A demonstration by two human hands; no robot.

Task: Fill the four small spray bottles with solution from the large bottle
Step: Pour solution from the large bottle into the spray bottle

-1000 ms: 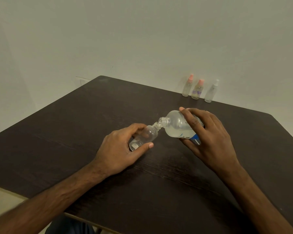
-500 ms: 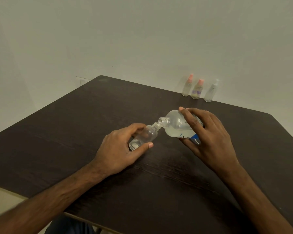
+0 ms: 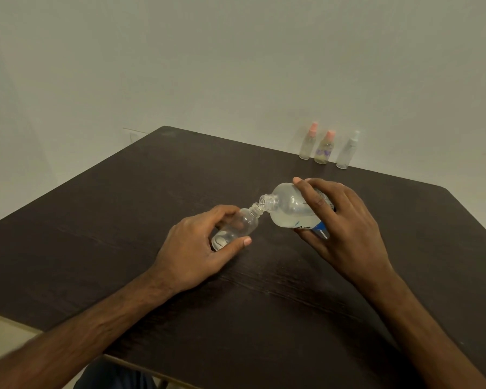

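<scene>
Hands meet mid-frame: left hand [image 3: 197, 245] grasps the small uncapped bottle [image 3: 236, 227], right hand [image 3: 345, 223] grips the tilted large bottle [image 3: 288, 210], necks touching.

- Under my right hand [image 3: 345, 228] grip: large bottle [image 3: 288, 210] base, most of label hidden.
- Beyond the grip: middle spray bottle [image 3: 323, 150] print, unreadable to me.

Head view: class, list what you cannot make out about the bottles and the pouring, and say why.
Level in the small bottle: head view, the left hand wraps its lower part.
Label of the large bottle: the right hand covers it; only a blue corner shows.
Contents of the three far spray bottles: too small.
Any stream between the two mouths: clear, too fine to see.
</scene>
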